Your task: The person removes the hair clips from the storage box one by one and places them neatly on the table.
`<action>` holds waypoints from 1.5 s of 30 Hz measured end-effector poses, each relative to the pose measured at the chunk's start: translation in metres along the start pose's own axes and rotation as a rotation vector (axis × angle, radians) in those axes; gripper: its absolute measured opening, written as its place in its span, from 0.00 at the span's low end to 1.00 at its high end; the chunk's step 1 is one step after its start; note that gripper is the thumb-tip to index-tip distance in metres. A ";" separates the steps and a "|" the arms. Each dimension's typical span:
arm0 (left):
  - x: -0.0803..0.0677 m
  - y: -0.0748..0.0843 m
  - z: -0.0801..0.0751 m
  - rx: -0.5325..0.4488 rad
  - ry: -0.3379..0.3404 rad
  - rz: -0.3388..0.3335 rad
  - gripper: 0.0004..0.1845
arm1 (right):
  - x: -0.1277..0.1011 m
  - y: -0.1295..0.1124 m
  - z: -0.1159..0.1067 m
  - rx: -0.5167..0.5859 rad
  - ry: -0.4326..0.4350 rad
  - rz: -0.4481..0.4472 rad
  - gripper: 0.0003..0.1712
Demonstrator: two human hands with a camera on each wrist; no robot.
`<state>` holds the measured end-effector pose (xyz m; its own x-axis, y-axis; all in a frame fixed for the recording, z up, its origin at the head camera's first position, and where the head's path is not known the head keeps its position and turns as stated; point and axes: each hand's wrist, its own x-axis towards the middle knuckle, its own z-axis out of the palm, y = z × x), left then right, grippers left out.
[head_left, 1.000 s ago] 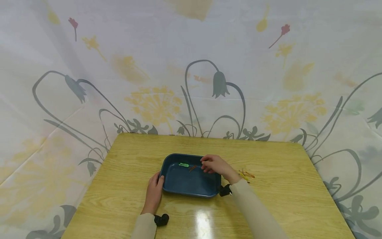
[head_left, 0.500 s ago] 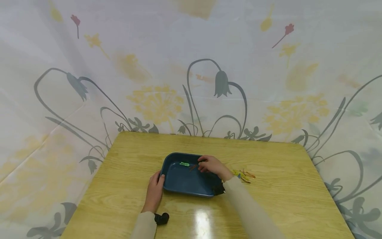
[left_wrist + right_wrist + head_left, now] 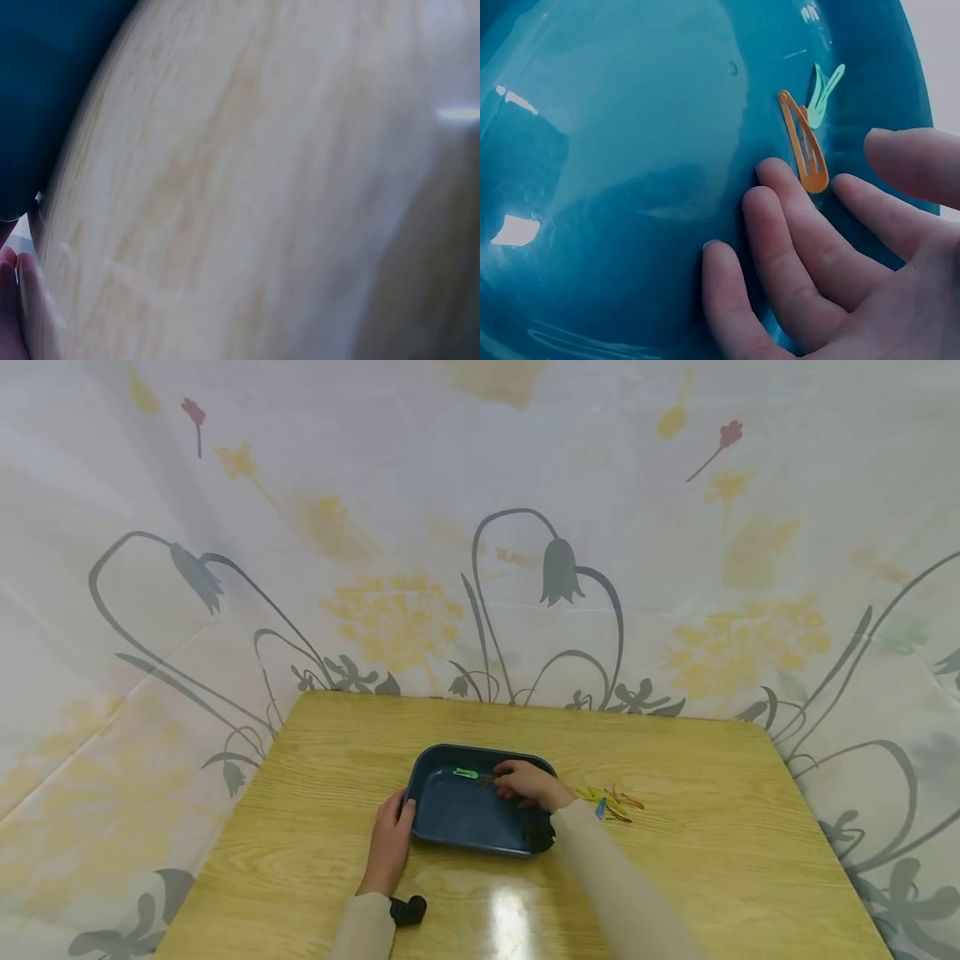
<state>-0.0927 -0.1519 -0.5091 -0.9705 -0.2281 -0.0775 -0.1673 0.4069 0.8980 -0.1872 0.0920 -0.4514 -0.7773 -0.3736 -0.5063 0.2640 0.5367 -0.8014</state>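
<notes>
A dark blue tray [image 3: 472,814] lies on the table. My left hand [image 3: 390,835] grips its left side, thumb on the rim; in the left wrist view only parts of the fingers [image 3: 9,300] show at the edge. Inside the tray, near its back wall, are a green snap hair clip [image 3: 466,773] and an orange snap hair clip [image 3: 804,146], overlapping in the right wrist view. My right hand [image 3: 527,783] is down in the tray. Its fingers [image 3: 772,232] are loosely spread with the tips right at the orange clip's wide end, the thumb held apart.
Several more hair clips [image 3: 613,803], yellow, orange, brown and blue, lie in a loose pile on the wooden table [image 3: 712,860] right of the tray, partly behind my right sleeve [image 3: 615,877]. A flower-patterned cloth [image 3: 390,543] hangs behind the table.
My right hand has moved lower and a little nearer the tray's middle, toward the orange hair clip. More of the pile at right now shows past the sleeve. My left hand stays on the tray.
</notes>
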 end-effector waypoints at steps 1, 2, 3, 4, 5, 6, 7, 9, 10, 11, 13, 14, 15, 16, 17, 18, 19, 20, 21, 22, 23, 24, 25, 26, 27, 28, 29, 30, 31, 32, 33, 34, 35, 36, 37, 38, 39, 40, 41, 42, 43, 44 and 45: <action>0.000 0.000 0.000 0.001 -0.001 -0.004 0.28 | 0.000 0.001 0.001 0.000 -0.005 0.001 0.22; 0.000 0.000 0.000 0.000 0.000 -0.009 0.28 | 0.001 0.002 0.001 0.007 -0.010 0.006 0.22; 0.000 0.000 0.000 0.001 0.001 -0.008 0.28 | 0.001 0.002 0.001 0.014 -0.014 0.010 0.22; 0.000 0.000 0.000 0.002 0.001 -0.008 0.28 | 0.001 0.002 0.002 0.016 -0.017 0.014 0.23; 0.000 0.000 0.000 0.004 0.002 -0.005 0.28 | 0.001 0.002 0.002 0.016 -0.018 0.015 0.23; 0.000 0.000 0.000 0.006 0.003 -0.007 0.28 | 0.002 0.002 0.002 0.016 -0.018 0.019 0.23; 0.001 0.001 0.000 0.006 0.004 -0.008 0.28 | 0.002 0.002 0.002 0.016 -0.019 0.019 0.23; 0.001 0.001 0.000 0.005 0.001 -0.008 0.28 | 0.003 0.001 0.003 0.011 -0.022 0.016 0.23; 0.001 0.001 -0.001 0.004 0.001 -0.007 0.28 | 0.003 0.001 0.003 0.002 -0.025 0.011 0.23; 0.001 0.001 -0.001 0.001 -0.001 -0.006 0.28 | 0.003 0.000 0.004 -0.005 -0.029 0.006 0.23; 0.000 0.001 -0.001 -0.003 -0.005 -0.006 0.29 | 0.002 -0.001 0.005 -0.023 -0.039 -0.010 0.22; 0.000 0.001 -0.001 -0.006 -0.006 -0.007 0.29 | 0.003 -0.001 0.005 -0.034 -0.042 -0.016 0.21; 0.000 0.001 -0.001 -0.006 -0.008 -0.006 0.29 | 0.003 -0.001 0.006 -0.043 -0.043 -0.021 0.20; 0.000 0.001 -0.001 -0.008 -0.009 -0.006 0.29 | 0.003 -0.001 0.006 -0.048 -0.041 -0.024 0.20; -0.001 0.001 -0.001 -0.010 -0.013 -0.008 0.29 | 0.003 -0.001 0.006 -0.050 -0.036 -0.022 0.19; -0.001 0.002 -0.001 -0.010 -0.014 -0.010 0.30 | 0.004 -0.001 0.007 -0.051 -0.029 -0.019 0.18; -0.001 0.002 -0.001 -0.012 -0.010 -0.007 0.29 | 0.005 -0.002 0.007 -0.050 -0.018 -0.009 0.18; -0.001 0.002 -0.001 -0.012 -0.008 -0.010 0.29 | 0.006 -0.002 0.008 -0.052 -0.006 -0.007 0.17; -0.001 0.002 -0.001 -0.011 -0.006 -0.014 0.29 | 0.006 -0.002 0.009 -0.055 0.008 -0.003 0.17; -0.001 0.002 -0.001 -0.010 -0.002 -0.019 0.29 | 0.007 -0.003 0.010 -0.057 0.024 0.001 0.17; -0.001 0.002 -0.001 -0.009 0.001 -0.019 0.29 | 0.007 -0.004 0.011 -0.059 0.040 0.003 0.17; -0.001 0.002 -0.001 -0.008 0.004 -0.015 0.29 | 0.007 -0.004 0.012 -0.064 0.054 0.001 0.17; -0.001 0.002 -0.001 -0.007 0.005 -0.016 0.29 | 0.007 -0.005 0.013 -0.073 0.068 -0.005 0.17; -0.002 0.003 -0.001 -0.010 0.002 -0.017 0.29 | 0.007 -0.005 0.014 -0.077 0.080 -0.010 0.16; -0.002 0.003 -0.001 -0.011 0.000 -0.017 0.29 | 0.007 -0.005 0.015 -0.086 0.090 -0.016 0.16; -0.002 0.003 -0.001 -0.013 -0.002 -0.016 0.29 | 0.007 -0.006 0.016 -0.094 0.098 -0.019 0.16; -0.002 0.004 -0.001 -0.017 -0.006 -0.017 0.29 | 0.007 -0.006 0.016 -0.096 0.104 -0.019 0.15; -0.002 0.004 -0.001 -0.019 -0.009 -0.019 0.28 | 0.008 -0.006 0.017 -0.105 0.110 -0.017 0.15; -0.002 0.004 -0.001 -0.020 -0.011 -0.025 0.28 | 0.009 -0.006 0.018 -0.115 0.115 -0.016 0.14; -0.002 0.004 -0.001 -0.020 -0.009 -0.024 0.28 | 0.013 -0.006 0.018 -0.125 0.117 -0.011 0.13; -0.002 0.003 -0.001 -0.018 -0.008 -0.021 0.28 | 0.016 -0.005 0.018 -0.137 0.120 -0.002 0.11; -0.001 0.003 0.000 -0.020 -0.005 -0.020 0.28 | 0.019 -0.004 0.018 -0.152 0.124 0.005 0.10; -0.001 0.003 0.000 -0.021 -0.002 -0.019 0.28 | 0.031 0.006 0.017 -0.166 0.122 -0.020 0.08; -0.001 0.002 0.001 -0.018 0.001 -0.016 0.28 | 0.034 0.008 0.017 -0.186 0.126 -0.022 0.06; -0.001 0.001 0.002 -0.017 0.003 -0.012 0.28 | 0.036 0.009 0.017 -0.204 0.135 -0.020 0.05; 0.000 0.001 0.003 -0.017 0.004 -0.003 0.28 | 0.039 0.010 0.017 -0.215 0.142 -0.014 0.04; 0.000 0.000 0.003 -0.017 0.003 -0.001 0.29 | 0.037 0.009 0.017 -0.217 0.153 -0.004 0.04; 0.000 -0.001 0.004 -0.018 0.003 -0.006 0.29 | 0.035 0.008 0.017 -0.221 0.162 -0.003 0.05; 0.000 -0.001 0.004 -0.015 -0.001 -0.006 0.29 | 0.031 0.006 0.017 -0.217 0.168 -0.010 0.06; 0.000 -0.002 0.003 -0.011 -0.004 -0.006 0.30 | 0.020 -0.004 0.018 -0.212 0.178 0.015 0.06; 0.001 -0.002 0.002 -0.011 -0.005 -0.005 0.30 | 0.012 -0.011 0.019 -0.200 0.183 0.018 0.07; 0.001 -0.002 0.002 -0.009 -0.006 -0.007 0.31 | 0.010 -0.012 0.019 -0.184 0.176 0.015 0.07; 0.002 -0.003 0.001 -0.006 -0.008 -0.013 0.31 | 0.008 -0.014 0.019 -0.169 0.170 0.016 0.07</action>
<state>-0.0942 -0.1525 -0.5123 -0.9696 -0.2266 -0.0923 -0.1788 0.3988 0.8994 -0.1860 0.0670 -0.4503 -0.8623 -0.2390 -0.4464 0.1893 0.6656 -0.7219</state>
